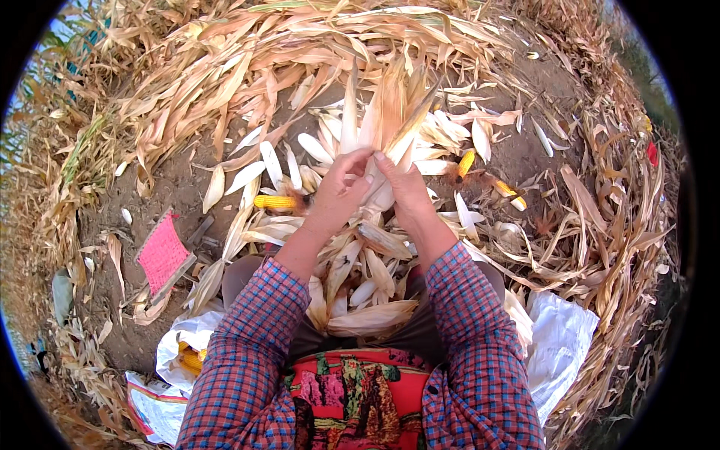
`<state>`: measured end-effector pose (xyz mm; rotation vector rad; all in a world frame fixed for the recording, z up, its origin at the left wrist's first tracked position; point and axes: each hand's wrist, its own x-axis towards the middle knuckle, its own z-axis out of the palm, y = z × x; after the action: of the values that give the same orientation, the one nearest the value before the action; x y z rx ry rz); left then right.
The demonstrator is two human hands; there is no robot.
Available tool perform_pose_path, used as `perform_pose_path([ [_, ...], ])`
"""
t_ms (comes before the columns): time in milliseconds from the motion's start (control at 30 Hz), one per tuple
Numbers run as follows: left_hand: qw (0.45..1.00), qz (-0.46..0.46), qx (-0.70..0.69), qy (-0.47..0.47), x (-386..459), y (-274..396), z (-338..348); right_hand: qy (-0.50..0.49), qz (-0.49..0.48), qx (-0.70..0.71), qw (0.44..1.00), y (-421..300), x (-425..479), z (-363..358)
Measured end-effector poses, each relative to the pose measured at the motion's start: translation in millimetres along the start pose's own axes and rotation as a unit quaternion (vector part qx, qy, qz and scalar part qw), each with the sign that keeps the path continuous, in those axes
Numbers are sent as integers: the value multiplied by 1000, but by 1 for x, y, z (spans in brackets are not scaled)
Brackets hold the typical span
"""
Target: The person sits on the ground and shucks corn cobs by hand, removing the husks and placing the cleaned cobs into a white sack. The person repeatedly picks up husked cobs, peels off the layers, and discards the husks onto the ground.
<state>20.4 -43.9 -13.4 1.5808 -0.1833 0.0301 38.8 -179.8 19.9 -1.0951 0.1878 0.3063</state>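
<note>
Both hands meet at a spread bundle of dry corn husks [388, 118] that fans upward, away from the body. My left hand [344, 188] pinches a pale husk with thumb and fingertips. My right hand [406, 188] grips the bundle's right side, its thumb near the left fingertips. Whether a cob lies inside the bundle cannot be seen. Below the hands, a heap of husks [374, 320] fills the space between the knees. A yellow corn cob [275, 201] lies left of my left hand; another cob [466, 163] lies to the right, beside a partly husked one [511, 195].
A pink woven seat on a small folding stool [163, 253] stands at left. A white sack [188, 343] holding yellow cobs is at lower left, another white sack [557, 343] at lower right. Dry corn leaves [225, 62] are piled around the bare soil.
</note>
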Motion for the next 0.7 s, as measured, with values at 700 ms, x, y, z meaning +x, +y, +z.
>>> perform_pose_path([
  [700, 937, -197, -269, 103, 10, -3, -1, -86, -10, -46, 995, 12, -4, 5],
])
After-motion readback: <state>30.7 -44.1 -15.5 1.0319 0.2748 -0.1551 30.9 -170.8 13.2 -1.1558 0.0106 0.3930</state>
